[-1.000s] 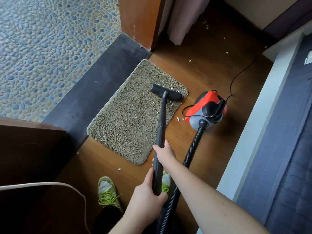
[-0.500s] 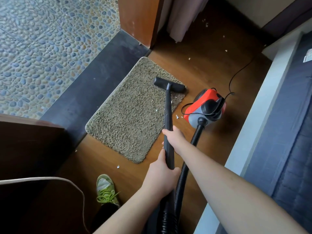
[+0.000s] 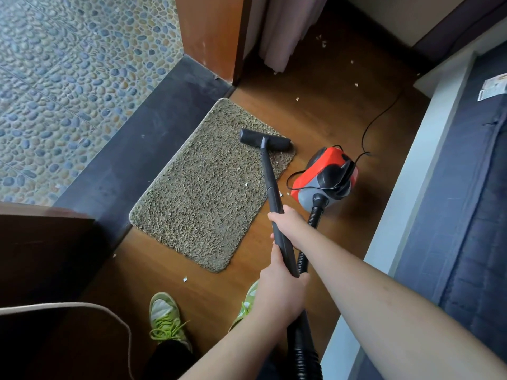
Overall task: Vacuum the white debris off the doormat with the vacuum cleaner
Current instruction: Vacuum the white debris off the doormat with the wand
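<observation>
Shaggy beige rectangular doormat lies on brown wood floor; red canister vacuum just beside; left hand and right hand grip black wand; keep nozzle head flat, drag slowly over white flecks

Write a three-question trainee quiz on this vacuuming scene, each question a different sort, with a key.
1. True or false: the floor nozzle rests on the far right corner of the doormat.
2. Which hand grips the wand farther from the person? A) left hand B) right hand C) neither
3. Fill in: the red vacuum body stands on the wooden floor to the ____ of the doormat.

Key
1. True.
2. B: the right hand holds the wand farther out; the left hand grips it nearer the hose.
3. Right. White debris shows on the mat beside the wand.
</observation>
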A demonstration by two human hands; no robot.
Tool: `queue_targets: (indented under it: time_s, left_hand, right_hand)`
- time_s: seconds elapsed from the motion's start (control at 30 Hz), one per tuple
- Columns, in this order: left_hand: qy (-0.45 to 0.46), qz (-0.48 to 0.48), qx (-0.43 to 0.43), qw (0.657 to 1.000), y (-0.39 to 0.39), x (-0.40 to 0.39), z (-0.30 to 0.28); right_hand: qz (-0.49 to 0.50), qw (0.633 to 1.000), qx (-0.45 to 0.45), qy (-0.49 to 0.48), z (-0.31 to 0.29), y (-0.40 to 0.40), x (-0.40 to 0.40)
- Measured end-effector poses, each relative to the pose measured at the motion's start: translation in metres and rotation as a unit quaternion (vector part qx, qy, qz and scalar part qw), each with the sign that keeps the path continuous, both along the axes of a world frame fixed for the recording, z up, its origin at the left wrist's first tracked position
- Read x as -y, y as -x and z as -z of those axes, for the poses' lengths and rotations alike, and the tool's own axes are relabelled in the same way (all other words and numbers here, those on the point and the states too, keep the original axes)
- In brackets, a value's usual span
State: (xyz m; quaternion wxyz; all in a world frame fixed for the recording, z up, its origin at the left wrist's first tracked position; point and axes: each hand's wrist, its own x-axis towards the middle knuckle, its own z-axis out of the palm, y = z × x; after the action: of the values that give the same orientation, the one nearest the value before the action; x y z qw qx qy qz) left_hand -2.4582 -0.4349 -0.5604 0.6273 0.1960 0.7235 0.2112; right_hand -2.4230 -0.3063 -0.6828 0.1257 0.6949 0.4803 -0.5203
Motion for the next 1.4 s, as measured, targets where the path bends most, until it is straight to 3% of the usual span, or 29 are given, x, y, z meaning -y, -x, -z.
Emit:
queue_targets:
  time_s: [0.33, 0.9, 1.4]
  left_hand:
    - [0.011, 0.028, 0.008, 1.000, -0.023, -0.018, -0.003]
    - [0.032, 0.028, 0.006, 0.999, -0.057, -0.014, -0.004]
    - [0.028, 0.043, 0.019, 0.999, -0.046, 0.029, -0.019]
  right_hand:
    - [0.064, 0.994, -0.060, 0.062, -0.004, -0.025, -0.009]
    - [-0.014, 0.998, 0.004, 0.069, -0.009, -0.051, -0.001]
    - [0.004, 0.997, -0.009, 0.083, -0.039, -0.047, 0.046]
